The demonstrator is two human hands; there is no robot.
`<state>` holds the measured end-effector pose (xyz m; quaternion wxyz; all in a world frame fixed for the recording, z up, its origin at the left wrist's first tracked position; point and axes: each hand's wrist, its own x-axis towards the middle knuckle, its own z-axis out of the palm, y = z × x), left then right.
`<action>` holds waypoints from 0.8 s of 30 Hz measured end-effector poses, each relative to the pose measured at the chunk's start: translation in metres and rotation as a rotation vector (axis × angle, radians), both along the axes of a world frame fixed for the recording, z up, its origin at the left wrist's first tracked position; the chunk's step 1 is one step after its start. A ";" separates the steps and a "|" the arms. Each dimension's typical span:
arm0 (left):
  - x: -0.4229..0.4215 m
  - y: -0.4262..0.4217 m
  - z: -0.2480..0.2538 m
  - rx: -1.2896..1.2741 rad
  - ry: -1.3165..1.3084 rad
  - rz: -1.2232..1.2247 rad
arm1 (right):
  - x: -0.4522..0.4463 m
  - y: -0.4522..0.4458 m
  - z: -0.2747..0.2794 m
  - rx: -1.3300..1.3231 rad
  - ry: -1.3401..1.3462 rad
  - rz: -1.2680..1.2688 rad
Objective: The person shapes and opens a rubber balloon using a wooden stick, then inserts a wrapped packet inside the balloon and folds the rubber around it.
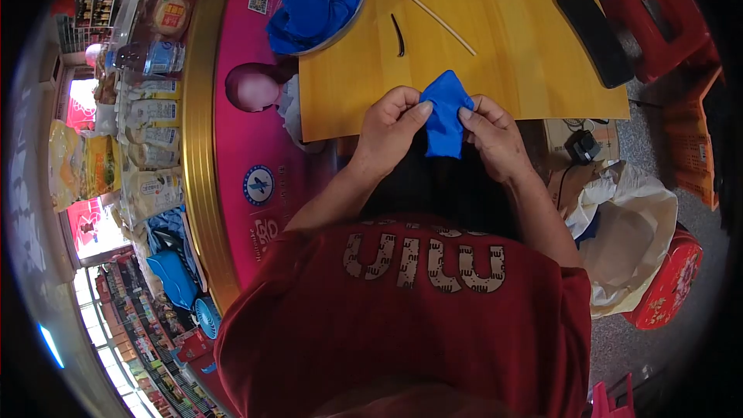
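Material (444, 128), blue, is pinched by left hand (387, 130) and right hand (497, 139); pink panel (241, 139) bears QR code (258, 3).

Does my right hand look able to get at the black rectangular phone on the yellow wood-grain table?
Probably yes: only bare tabletop shows between your right hand and the phone, though that hand holds a soft blue fabric-like piece.

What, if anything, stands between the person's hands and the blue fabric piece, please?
Nothing visible: the left hand and the right hand pinch opposite sides of the blue fabric piece directly. The thin tan stick lies beyond, apart from both.
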<state>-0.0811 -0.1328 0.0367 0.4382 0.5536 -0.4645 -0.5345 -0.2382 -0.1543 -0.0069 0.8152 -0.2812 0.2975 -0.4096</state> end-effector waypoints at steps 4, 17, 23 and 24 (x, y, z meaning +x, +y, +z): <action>0.002 -0.005 0.005 -0.006 0.110 0.089 | -0.004 0.002 0.009 -0.004 0.026 0.174; 0.001 0.004 0.000 0.188 -0.001 -0.183 | -0.007 0.000 0.005 -0.136 0.184 0.171; 0.007 0.002 -0.005 0.077 0.008 -0.142 | -0.014 -0.006 0.017 0.002 0.100 0.181; 0.006 0.002 -0.004 0.078 0.006 -0.144 | -0.013 -0.004 0.016 0.003 0.098 0.178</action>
